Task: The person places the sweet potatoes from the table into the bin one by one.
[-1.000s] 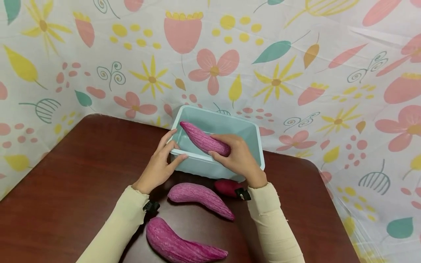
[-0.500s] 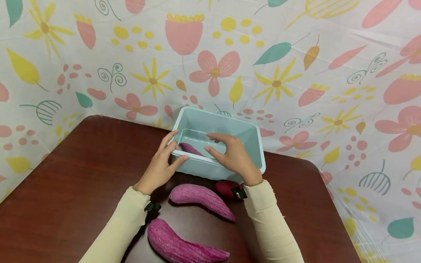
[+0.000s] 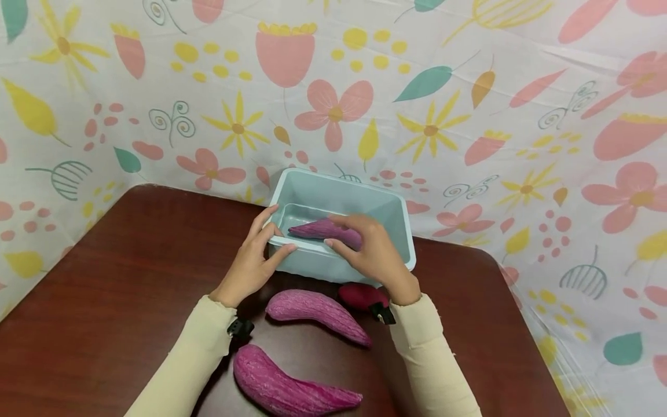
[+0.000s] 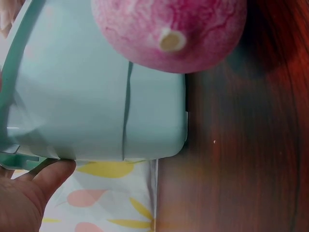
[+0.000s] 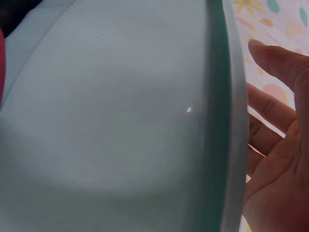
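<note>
My left hand (image 3: 252, 263) grips the near left rim of a pale blue plastic bin (image 3: 312, 263), its thumb outside the wall. Inside the bin lies a purple sweet potato (image 3: 310, 229), its thick end partly behind my right hand (image 3: 375, 249). That hand reaches over the near rim with thumb and fingers spread apart, as the right wrist view also shows. Two more purple sweet potatoes, a lighter one (image 3: 312, 310) and a larger magenta one (image 3: 289, 385), lie on the table in front of the bin. In the left wrist view one sweet potato's blunt end (image 4: 169, 34) looms close.
A dark red, rounded thing (image 3: 359, 295) sits against the bin's front, partly hidden by my right wrist. The brown wooden table (image 3: 130, 278) runs back to a flower-patterned cloth (image 3: 208, 87), with the bin standing close to it.
The right hand has let go of the sweet potato, which dropped from above the rim into the bin. Since half a second ago it shows more, turned under the right hand. The left hand stays put.
</note>
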